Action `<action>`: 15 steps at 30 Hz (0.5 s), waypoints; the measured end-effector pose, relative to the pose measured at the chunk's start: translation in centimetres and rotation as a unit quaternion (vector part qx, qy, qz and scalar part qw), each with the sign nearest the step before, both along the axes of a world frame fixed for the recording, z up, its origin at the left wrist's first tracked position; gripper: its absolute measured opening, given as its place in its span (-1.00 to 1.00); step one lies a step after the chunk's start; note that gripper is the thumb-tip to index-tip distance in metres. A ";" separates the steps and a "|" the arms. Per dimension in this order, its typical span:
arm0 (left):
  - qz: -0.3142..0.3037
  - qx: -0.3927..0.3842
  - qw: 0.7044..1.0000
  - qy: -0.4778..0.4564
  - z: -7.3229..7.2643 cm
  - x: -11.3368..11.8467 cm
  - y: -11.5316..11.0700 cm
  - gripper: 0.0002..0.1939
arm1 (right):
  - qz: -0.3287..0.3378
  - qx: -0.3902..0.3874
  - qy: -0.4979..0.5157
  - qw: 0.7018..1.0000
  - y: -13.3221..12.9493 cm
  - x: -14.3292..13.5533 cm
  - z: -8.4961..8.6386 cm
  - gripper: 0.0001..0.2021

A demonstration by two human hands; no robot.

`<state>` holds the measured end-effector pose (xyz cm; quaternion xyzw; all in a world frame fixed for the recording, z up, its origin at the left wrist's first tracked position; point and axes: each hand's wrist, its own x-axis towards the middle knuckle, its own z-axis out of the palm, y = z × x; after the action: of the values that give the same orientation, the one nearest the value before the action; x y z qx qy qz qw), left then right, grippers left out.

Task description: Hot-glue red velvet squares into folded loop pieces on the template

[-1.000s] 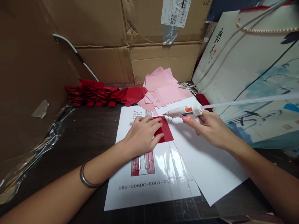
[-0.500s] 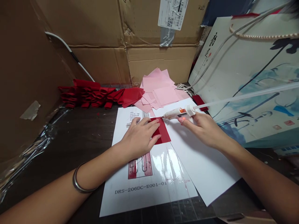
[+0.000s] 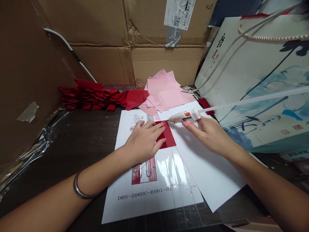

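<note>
My right hand [image 3: 210,133] is wrapped round a white hot glue gun [image 3: 185,116] with a small red light lit on it. A long translucent glue stick [image 3: 241,102] sticks out of its back. The nozzle touches or nearly touches the upper edge of a small red sheet [image 3: 169,137]. Fingers spread, my left hand [image 3: 145,138] lies flat on the left part of that sheet. Beneath is a white printed sheet [image 3: 130,206] under clear tape, showing a drawing and a code. A bent wire clip hangs by the nozzle, partly hidden.
Folded red pieces [image 3: 91,96] lie in a heap at the back left. Beside them is a pile of pink paper squares [image 3: 166,90]. Cardboard [image 3: 166,61] walls the back and left. A painted paper bag [image 3: 260,74] and a grey cable [image 3: 222,53] stand at the right.
Both hands, the glue gun and the red sheet keep nearly the same places. The whole view has shifted very slightly.
</note>
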<state>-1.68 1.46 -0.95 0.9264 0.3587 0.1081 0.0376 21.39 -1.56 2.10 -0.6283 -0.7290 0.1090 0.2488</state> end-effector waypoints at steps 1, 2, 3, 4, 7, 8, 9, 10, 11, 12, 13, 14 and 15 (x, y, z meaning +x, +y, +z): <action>0.001 0.000 1.000 0.000 0.0 0.0 0.0 -0.56 | -0.005 0.002 0.000 1.000 0.0 0.0 0.0 -0.66; 0.002 -0.001 1.000 -0.001 0.0 0.0 -0.1 -0.56 | -0.008 0.003 0.001 1.000 0.0 0.0 0.0 -0.64; 0.003 -0.001 1.000 -0.002 0.0 0.0 -0.1 -0.56 | -0.010 0.004 0.003 1.000 0.0 0.0 0.0 -0.64; 0.003 -0.001 1.000 -0.003 0.0 0.0 -0.1 -0.57 | -0.011 0.004 0.006 1.000 0.0 0.0 0.0 -0.63; 0.000 0.000 1.000 -0.006 0.0 0.0 -0.1 -0.57 | -0.006 0.010 0.010 1.000 0.1 0.0 0.0 -0.62; -0.001 0.000 1.000 -0.005 0.0 0.0 -0.1 -0.57 | -0.006 0.012 0.010 1.000 0.1 0.0 0.0 -0.62; 0.000 0.000 1.000 -0.005 0.0 0.0 -0.1 -0.56 | -0.007 0.013 0.009 1.000 0.1 0.0 0.0 -0.62; 0.001 0.001 1.000 -0.003 0.0 0.0 0.0 -0.56 | -0.009 0.011 0.009 1.000 0.1 0.0 0.0 -0.61; 0.002 0.001 1.000 -0.002 0.0 0.0 0.0 -0.56 | -0.012 0.008 0.008 1.000 0.1 0.0 0.0 -0.60; 0.003 0.001 1.000 -0.002 0.0 0.0 0.0 -0.56 | -0.016 0.004 0.007 1.000 0.1 0.0 0.0 -0.60; 0.003 0.001 1.000 -0.001 -0.1 0.0 0.0 -0.56 | -0.020 0.000 0.007 1.000 0.1 0.0 0.0 -0.59; 0.003 0.001 1.000 -0.002 -0.1 0.0 0.0 -0.56 | -0.023 -0.003 0.006 1.000 0.1 0.0 0.0 -0.58; 0.003 0.000 1.000 -0.003 -0.1 0.0 -0.1 -0.56 | -0.025 -0.004 0.006 1.000 0.1 0.0 0.0 -0.57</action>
<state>-1.65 1.41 -1.01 0.9251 0.3611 0.1107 0.0384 21.35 -1.47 2.11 -0.6467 -0.7111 0.1091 0.2533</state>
